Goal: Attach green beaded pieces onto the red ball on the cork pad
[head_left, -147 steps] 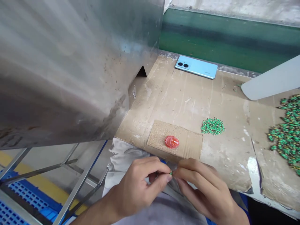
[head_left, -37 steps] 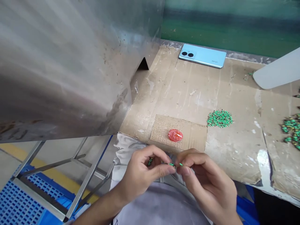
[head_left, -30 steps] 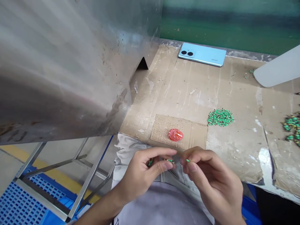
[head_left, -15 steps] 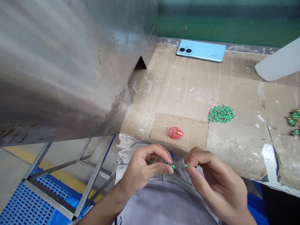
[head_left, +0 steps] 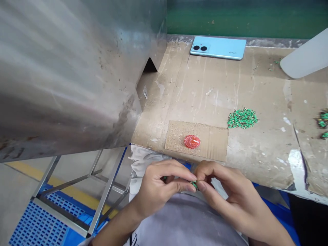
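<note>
My left hand (head_left: 159,188) and my right hand (head_left: 225,198) meet over my lap, just below the table's front edge. Both pinch a tiny green part (head_left: 194,185) between thumb and fingertips; more green shows inside my left palm. A small pile of green bits (head_left: 242,118) lies on the cardboard-covered table (head_left: 205,92). A red round blob (head_left: 192,141) sits on a small cardboard pad (head_left: 197,140) right above my hands.
A big metal hopper (head_left: 71,68) fills the left side, above a steel frame (head_left: 77,184) and a blue crate (head_left: 33,227). A light blue phone (head_left: 217,48) lies at the table's back. A white curved object (head_left: 304,58) and more green parts (head_left: 323,119) sit at the right.
My fingertips were a little apart half a second ago, each with a green piece; now they are pressed together on it. The view has tilted slightly downward.
</note>
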Motion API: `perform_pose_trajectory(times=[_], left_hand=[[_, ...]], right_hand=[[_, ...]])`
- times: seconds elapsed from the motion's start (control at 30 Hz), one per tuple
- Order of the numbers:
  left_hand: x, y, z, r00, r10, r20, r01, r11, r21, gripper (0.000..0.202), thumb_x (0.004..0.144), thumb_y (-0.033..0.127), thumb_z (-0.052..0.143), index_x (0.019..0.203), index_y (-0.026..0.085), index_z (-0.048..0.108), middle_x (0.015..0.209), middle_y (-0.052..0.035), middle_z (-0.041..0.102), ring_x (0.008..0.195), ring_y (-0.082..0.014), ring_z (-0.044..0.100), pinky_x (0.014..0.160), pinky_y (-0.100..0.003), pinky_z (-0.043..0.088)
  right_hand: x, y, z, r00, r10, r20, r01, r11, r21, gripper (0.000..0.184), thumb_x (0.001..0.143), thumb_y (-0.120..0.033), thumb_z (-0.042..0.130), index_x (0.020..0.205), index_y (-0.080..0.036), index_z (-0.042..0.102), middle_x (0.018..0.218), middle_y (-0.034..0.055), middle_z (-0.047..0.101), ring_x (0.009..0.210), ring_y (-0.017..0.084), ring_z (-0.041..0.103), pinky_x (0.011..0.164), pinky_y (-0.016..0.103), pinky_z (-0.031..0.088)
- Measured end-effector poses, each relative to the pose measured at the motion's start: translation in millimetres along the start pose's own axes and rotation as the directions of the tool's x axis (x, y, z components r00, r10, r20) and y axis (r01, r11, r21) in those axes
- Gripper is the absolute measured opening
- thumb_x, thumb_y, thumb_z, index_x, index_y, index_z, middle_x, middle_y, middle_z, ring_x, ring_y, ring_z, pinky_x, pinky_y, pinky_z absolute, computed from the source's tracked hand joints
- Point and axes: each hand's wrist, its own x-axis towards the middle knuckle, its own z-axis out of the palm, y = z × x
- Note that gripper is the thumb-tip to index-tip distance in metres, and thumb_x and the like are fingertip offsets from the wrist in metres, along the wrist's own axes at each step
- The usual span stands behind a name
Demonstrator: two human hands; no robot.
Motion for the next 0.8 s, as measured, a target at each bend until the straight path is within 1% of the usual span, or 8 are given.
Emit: perform_pose_trajectory(times=[0.23, 0.43, 0.6, 0.7, 0.8], left_hand=[[0, -3, 1.7, 1.0, 0.004, -0.002, -0.004, 0.999, -0.044, 0.008, 0.082, 0.02, 0.095, 0.086, 0.02, 0.088, 0.076, -0.0041, 0.084, 0.068, -0.0147, 0.076, 0.065, -0.021, 0.06], [0, -5, 2.1, 1.0, 0.013, -0.011, -0.013, 1.0, -0.017, 0.007, 0.082, 0.023, 0.095, 0.081, 0.021, 0.088, 0.072, -0.0037, 0.084, 0.064, -0.0159, 0.076, 0.062, -0.022, 0.062], [1, -5, 1.8, 0.998, 0.063, -0.006, -0.063, 0.998, 0.001, 0.008, 0.085, 0.024, 0.093, 0.081, 0.021, 0.087, 0.071, -0.003, 0.083, 0.063, -0.0158, 0.077, 0.061, -0.021, 0.063], [2, -6, 2.3, 0.993, 0.121, -0.001, -0.121, 0.993, -0.003, 0.007, 0.086, 0.022, 0.091, 0.082, 0.021, 0.086, 0.071, -0.0024, 0.082, 0.063, -0.0156, 0.077, 0.061, -0.021, 0.064], [1, -8, 2.8, 0.983, 0.182, -0.006, -0.182, 0.983, -0.004, 0.007, 0.085, 0.019, 0.092, 0.083, 0.02, 0.085, 0.073, -0.0022, 0.082, 0.065, -0.0142, 0.076, 0.064, -0.02, 0.063]], right_hand=[[2, -2, -5, 0.999, 0.032, 0.035, -0.031, 0.999, -0.006, 0.014, 0.103, -0.019, 0.06, 0.092, -0.025, 0.064, 0.077, -0.0044, 0.068, 0.065, 0.011, 0.06, 0.06, 0.02, 0.05], [5, -7, -10, 0.996, 0.045, 0.074, -0.044, 0.999, -0.021, 0.014, 0.101, -0.017, 0.062, 0.091, -0.025, 0.067, 0.076, -0.0037, 0.07, 0.063, 0.011, 0.062, 0.059, 0.021, 0.051], [7, -14, -14, 0.992, 0.033, 0.123, -0.027, 0.998, -0.051, 0.016, 0.103, -0.017, 0.059, 0.092, -0.024, 0.068, 0.076, -0.0028, 0.071, 0.061, 0.011, 0.06, 0.057, 0.021, 0.05], [9, -17, -15, 0.991, 0.02, 0.131, -0.012, 0.998, -0.06, 0.016, 0.103, -0.017, 0.058, 0.09, -0.024, 0.066, 0.074, -0.0027, 0.069, 0.059, 0.011, 0.059, 0.055, 0.021, 0.049], [10, -20, -14, 0.991, 0.028, 0.131, -0.022, 0.999, -0.048, 0.017, 0.102, -0.017, 0.058, 0.089, -0.023, 0.066, 0.073, -0.0036, 0.068, 0.057, 0.01, 0.058, 0.053, 0.02, 0.049]])
